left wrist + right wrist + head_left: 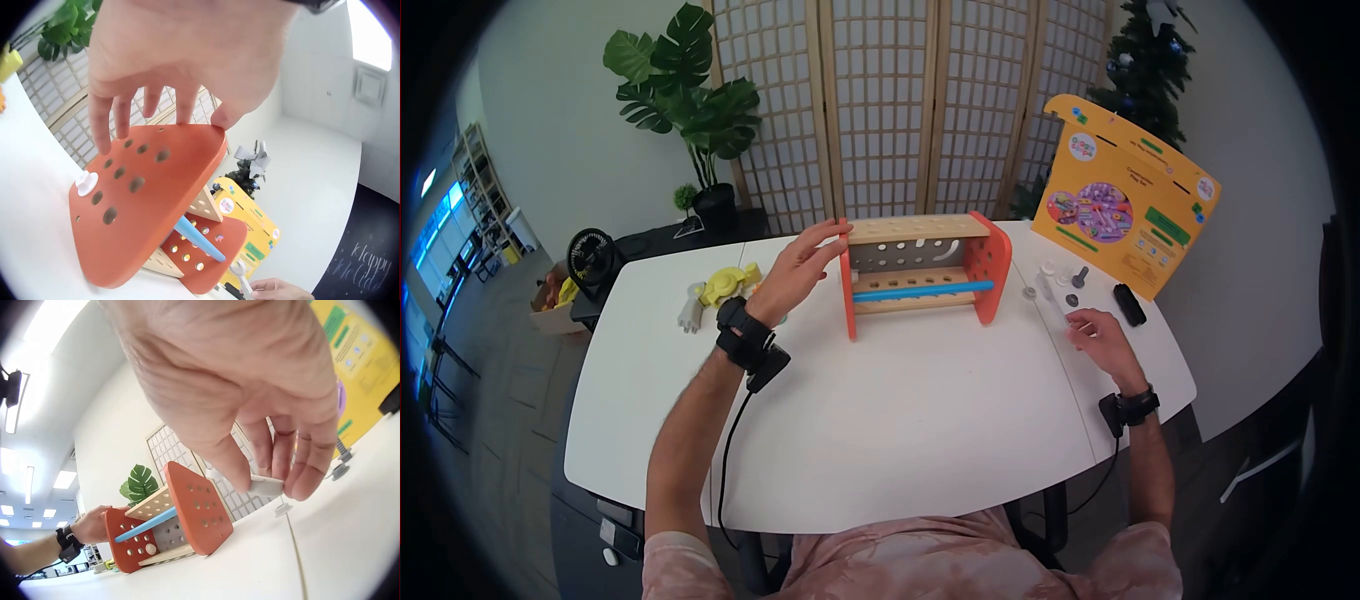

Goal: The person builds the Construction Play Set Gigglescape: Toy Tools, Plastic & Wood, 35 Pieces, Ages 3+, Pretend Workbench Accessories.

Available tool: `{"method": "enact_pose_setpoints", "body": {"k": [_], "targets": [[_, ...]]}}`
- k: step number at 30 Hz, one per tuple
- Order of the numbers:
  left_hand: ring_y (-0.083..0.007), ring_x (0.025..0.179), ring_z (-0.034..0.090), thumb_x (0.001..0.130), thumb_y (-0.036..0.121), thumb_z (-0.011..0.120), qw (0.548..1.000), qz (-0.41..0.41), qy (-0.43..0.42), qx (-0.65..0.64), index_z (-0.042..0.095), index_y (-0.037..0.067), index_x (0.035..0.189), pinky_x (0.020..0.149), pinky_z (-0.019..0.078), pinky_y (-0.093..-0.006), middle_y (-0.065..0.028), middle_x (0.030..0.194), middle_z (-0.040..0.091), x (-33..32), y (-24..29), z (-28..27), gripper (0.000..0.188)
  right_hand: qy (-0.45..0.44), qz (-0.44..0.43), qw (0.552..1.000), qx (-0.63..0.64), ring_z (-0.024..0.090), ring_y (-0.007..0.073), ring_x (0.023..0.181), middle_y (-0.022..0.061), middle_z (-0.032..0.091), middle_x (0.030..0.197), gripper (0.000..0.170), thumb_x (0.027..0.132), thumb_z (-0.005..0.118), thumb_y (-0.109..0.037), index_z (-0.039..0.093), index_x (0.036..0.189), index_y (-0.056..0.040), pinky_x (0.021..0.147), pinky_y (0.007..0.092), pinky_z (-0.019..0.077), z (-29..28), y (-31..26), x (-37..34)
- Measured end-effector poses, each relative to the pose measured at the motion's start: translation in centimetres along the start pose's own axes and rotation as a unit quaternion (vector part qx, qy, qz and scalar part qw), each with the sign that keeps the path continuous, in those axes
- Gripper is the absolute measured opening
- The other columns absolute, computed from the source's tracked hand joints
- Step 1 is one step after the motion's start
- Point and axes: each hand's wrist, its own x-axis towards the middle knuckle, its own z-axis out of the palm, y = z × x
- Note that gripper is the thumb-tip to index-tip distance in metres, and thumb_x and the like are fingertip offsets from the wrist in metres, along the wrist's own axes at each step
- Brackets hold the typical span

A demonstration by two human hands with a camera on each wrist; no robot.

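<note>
A toy workbench has two orange-red end panels (990, 265), wooden slats (915, 229) with holes and a blue bar (925, 291) across its front. The fingertips of my left hand (798, 268) rest on the top edge of the left end panel (147, 200), thumb on its near corner. A white plastic bolt (86, 183) sticks out of that panel. To the right of the workbench, my right hand (1106, 345) pinches a white toy wrench (265, 485) by its handle, between thumb and fingers. The wrench's jawed head (238, 269) points toward the workbench.
Grey screws (1080, 277) and small nuts (1029, 292) lie on the white table (880, 420) near my right hand. A black case (1130, 305) and a yellow box (1125, 195) stand beyond them. Yellow and grey toy parts (725, 287) lie at the left.
</note>
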Motion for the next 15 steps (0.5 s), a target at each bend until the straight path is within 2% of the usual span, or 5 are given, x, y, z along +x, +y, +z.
{"method": "enact_pose_setpoints", "body": {"k": [2,5,12,14,15], "targets": [[-0.0167,0.117,0.066,0.112,0.045,0.063,0.999,0.012,-0.015,0.035,0.062,0.021,0.156,0.098,0.0556,-0.0335,-0.0034,0.139,0.07,0.3,-0.1,-0.4,0.051,-0.011,-0.004,1.0,0.012,0.066,0.012,0.082,0.0059,0.072,0.103,0.032,0.098,0.08,-0.014,0.076,0.126,0.0028,0.074,0.0286,0.0587,0.5,-0.3,0.3],[-0.0143,0.113,0.064,0.113,0.042,0.06,0.999,0.011,-0.008,0.049,0.064,0.02,0.154,0.095,0.0554,-0.0329,-0.0018,0.131,0.072,-0.2,-0.2,-0.9,0.046,-0.035,-0.007,0.999,0.011,0.067,0.0126,0.084,0.0066,0.074,0.103,0.033,0.099,0.079,-0.015,0.075,0.127,0.0025,0.075,0.0288,0.059,0.8,-1.2,0.4],[-0.0119,0.118,0.065,0.115,0.04,0.055,0.999,0.006,0.028,0.033,0.064,0.019,0.153,0.094,0.0574,-0.0331,-0.0008,0.132,0.071,-3.2,-1.0,-3.0,0.044,-0.069,-0.011,0.997,0.013,0.071,0.0132,0.084,0.0072,0.076,0.1,0.031,0.1,0.078,-0.011,0.073,0.125,0.0058,0.078,0.0299,0.0588,1.2,-3.5,-1.0],[-0.0128,0.122,0.064,0.115,0.039,0.055,1.0,0.002,0.01,0.0,0.063,0.02,0.154,0.095,0.0576,-0.0333,-0.0008,0.133,0.071,-3.9,-0.8,-3.6,0.044,-0.118,-0.032,0.992,0.008,0.072,0.0136,0.084,0.0075,0.077,0.099,0.03,0.099,0.077,-0.009,0.073,0.125,0.0062,0.081,0.0305,0.0595,1.1,-4.9,-1.6],[-0.0149,0.129,0.065,0.119,0.033,0.047,0.999,-0.01,0.005,0.032,0.059,0.012,0.156,0.104,0.0593,-0.0367,-0.0022,0.138,0.068,-4.5,-0.4,-3.9,0.045,-0.117,-0.03,0.993,0.01,0.072,0.0136,0.084,0.0075,0.077,0.099,0.03,0.099,0.077,-0.009,0.073,0.125,0.0062,0.081,0.0305,0.0595,1.3,-5.5,-1.9]]}}
